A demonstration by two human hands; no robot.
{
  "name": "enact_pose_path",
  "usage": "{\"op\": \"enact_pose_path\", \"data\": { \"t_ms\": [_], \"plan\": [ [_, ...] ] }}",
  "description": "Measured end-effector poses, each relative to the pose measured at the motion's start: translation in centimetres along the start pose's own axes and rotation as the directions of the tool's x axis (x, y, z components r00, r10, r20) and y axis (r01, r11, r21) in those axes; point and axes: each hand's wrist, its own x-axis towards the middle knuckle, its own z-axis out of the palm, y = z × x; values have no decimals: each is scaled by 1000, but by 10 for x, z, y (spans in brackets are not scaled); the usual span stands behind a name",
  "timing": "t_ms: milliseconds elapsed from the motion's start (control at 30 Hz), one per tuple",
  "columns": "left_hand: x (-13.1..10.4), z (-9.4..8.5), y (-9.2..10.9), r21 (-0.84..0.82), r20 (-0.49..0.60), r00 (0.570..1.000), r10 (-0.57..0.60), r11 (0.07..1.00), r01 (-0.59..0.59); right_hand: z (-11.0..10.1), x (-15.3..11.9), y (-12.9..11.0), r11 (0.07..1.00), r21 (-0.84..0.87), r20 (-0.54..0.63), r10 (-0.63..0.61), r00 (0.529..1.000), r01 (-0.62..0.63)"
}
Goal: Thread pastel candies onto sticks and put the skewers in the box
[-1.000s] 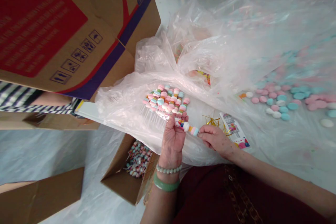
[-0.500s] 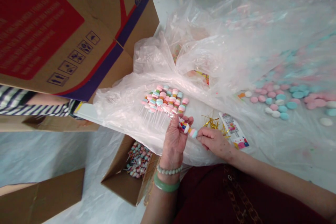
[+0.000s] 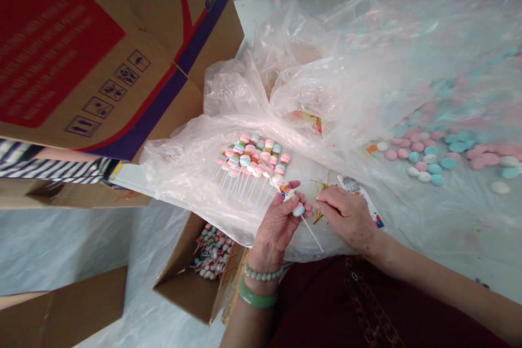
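Note:
Between its fingers my left hand (image 3: 281,223) holds a candy skewer (image 3: 299,210) in a printed wrapper, its white stick pointing down to the right. My right hand (image 3: 346,217) is just to the right, fingers pinched at the gold twist ties (image 3: 320,212); whether a tie is between the fingertips is too small to tell. A printed card (image 3: 359,190) lies partly behind this hand. Up and left of my left hand, a pile of pink, blue and white candy skewers (image 3: 253,156) rests on the plastic sheet (image 3: 196,174), sticks toward me.
Loose pink, blue and white candies (image 3: 432,155) lie at the right on plastic. A large printed carton (image 3: 163,27) stands at the upper left, near a person's striped sleeve (image 3: 49,166). Below the table edge, an open box (image 3: 179,283) holds many wrapped skewers.
The skewer's white stick now shows below my left hand. My right hand has moved off the skewer's end, slightly right and up, to the gold ties.

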Motion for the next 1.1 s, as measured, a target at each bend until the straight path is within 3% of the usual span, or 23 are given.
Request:
{"op": "enact_pose_path", "data": {
  "t_ms": [100,200,433,867,1100],
  "plan": [
    [0,5,-1,13,79,996,-44,999,43,-5,9,3,986,-88,-42,-142,989,138],
    [2,10,-2,15,129,988,-87,996,86,-6,18,2,955,-138,28,-262,965,263],
    [3,10,-5,59,168,974,-151,988,143,-8,26,3,851,-310,188,-383,904,425],
    [-4,6,1,170,181,954,-240,963,210,-11,29,4,769,-349,296,-453,841,536],
    [-7,4,0,166,114,958,-264,956,243,-10,34,0,738,-370,282,-489,825,564]
  ]
}}
